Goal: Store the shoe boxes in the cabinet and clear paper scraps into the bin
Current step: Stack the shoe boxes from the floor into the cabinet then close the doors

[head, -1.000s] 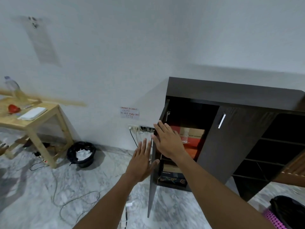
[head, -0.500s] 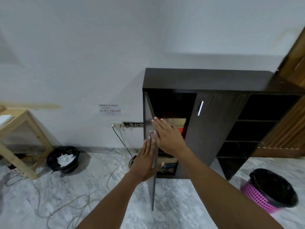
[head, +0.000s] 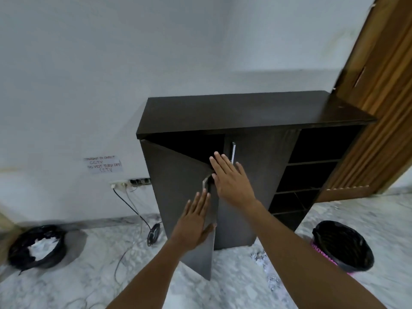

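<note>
Left hand (head: 194,221) and right hand (head: 231,181), flat with fingers (head: 219,160) straight, press the ajar door (head: 176,186) of the cabinet (head: 245,112) at the far wall; the person should push evenly, keeping clear of the gap

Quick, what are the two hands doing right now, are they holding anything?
Left hand: open, fingers flat against the cabinet door, holding nothing.
Right hand: open, fingers straight, at the door's free edge, holding nothing.
</note>
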